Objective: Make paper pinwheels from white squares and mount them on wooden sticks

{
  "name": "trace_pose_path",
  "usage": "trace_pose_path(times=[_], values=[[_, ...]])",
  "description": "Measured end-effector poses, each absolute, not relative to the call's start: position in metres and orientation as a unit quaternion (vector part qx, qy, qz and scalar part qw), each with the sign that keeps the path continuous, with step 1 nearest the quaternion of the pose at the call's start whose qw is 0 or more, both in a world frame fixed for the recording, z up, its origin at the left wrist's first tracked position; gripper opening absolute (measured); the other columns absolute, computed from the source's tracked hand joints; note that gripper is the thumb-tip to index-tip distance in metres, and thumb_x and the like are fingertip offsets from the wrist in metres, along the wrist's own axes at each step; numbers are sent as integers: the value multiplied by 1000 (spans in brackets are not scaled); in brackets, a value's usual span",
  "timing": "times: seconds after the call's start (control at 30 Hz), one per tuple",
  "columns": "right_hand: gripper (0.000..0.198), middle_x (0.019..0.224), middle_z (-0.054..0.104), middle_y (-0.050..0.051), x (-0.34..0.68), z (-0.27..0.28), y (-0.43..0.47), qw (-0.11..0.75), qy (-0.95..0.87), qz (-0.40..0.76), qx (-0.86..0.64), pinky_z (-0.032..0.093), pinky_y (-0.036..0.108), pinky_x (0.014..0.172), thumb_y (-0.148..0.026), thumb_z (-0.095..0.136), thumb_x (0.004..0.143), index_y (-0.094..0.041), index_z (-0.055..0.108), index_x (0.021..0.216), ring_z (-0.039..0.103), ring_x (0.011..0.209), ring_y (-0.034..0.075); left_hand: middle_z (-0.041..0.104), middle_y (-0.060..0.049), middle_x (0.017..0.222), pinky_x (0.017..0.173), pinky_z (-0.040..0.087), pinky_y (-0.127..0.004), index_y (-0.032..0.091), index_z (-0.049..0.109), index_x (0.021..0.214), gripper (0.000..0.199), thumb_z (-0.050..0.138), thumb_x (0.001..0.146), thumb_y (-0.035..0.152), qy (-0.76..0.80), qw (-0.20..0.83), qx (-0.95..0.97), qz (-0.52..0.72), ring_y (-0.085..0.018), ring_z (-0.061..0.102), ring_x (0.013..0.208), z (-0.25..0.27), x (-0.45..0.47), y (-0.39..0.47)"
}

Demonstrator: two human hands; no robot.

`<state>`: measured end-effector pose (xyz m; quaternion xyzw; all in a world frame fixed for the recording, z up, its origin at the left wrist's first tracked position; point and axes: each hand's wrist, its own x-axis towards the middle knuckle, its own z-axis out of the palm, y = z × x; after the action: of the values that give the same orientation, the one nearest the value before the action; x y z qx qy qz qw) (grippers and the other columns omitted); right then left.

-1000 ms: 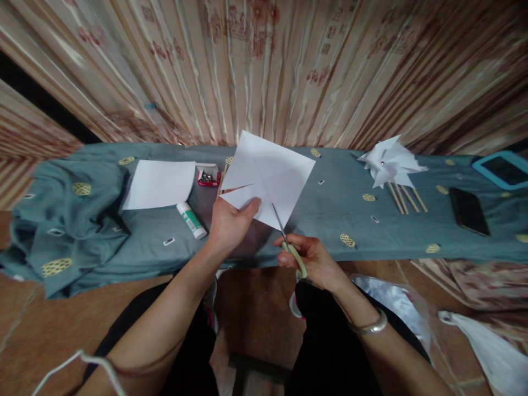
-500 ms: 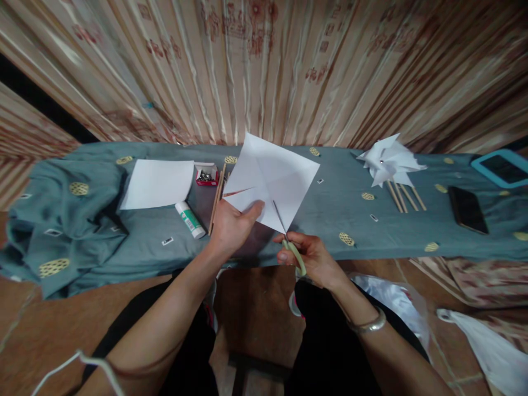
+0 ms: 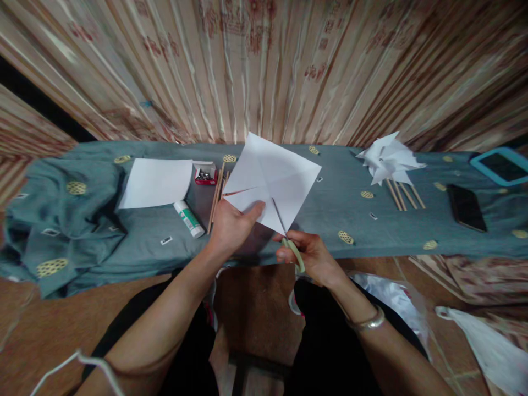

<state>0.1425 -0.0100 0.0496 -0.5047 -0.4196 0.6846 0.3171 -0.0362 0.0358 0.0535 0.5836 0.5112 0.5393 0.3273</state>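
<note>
My left hand grips a square sheet of white paper by its lower left side, thumb on top and fingers hidden beneath. Creases run across the sheet, and a slit opens from its left corner toward the middle. In my right hand is a pair of scissors with pale green handles. Its blades lie at the paper's lower corner and point toward the centre. Thin wooden sticks lie just left of the paper, partly covered by my left hand.
White sheets, a red box of metal pins and a glue stick lie on the left. To the right are white paper pinwheels on sticks, a black phone and a blue-framed device. A curtain hangs behind the cloth-covered table.
Very little differs. Both hands, the paper and the scissors hold nearly the same pose, and the whole view has shifted slightly.
</note>
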Motion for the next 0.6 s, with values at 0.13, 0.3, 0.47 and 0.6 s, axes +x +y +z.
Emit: trace_pose_path(times=[0.13, 0.3, 0.47, 0.6], values=[[45, 56, 63, -5, 142, 51, -9, 325, -407, 685, -509, 46, 22, 52, -37, 91, 41, -16, 72, 76, 55, 52, 8, 72, -7, 85, 82, 53, -36, 15, 67, 89, 25, 68, 72, 33, 519, 345, 572, 534, -26, 65, 85, 57, -33, 33], [43, 53, 61, -5, 141, 50, -10, 327, -414, 680, -510, 44, 21, 50, -39, 90, 43, -16, 71, 73, 53, 49, 7, 72, -7, 85, 83, 52, -35, 14, 67, 89, 25, 69, 71, 32, 520, 348, 559, 545, -26, 65, 88, 57, -32, 32], [41, 57, 62, -4, 140, 50, -10, 345, -416, 675, -502, 44, 22, 52, -38, 90, 44, -17, 71, 73, 54, 53, 8, 72, -7, 82, 82, 52, -36, 15, 69, 86, 22, 69, 73, 33, 518, 359, 567, 531, -26, 65, 87, 55, -32, 31], [39, 57, 62, -4, 140, 50, -9, 351, -427, 669, -497, 45, 23, 53, -37, 90, 45, -17, 70, 72, 54, 54, 9, 73, -8, 83, 81, 53, -37, 16, 71, 87, 21, 70, 74, 32, 514, 372, 568, 524, -26, 66, 83, 52, -31, 30]])
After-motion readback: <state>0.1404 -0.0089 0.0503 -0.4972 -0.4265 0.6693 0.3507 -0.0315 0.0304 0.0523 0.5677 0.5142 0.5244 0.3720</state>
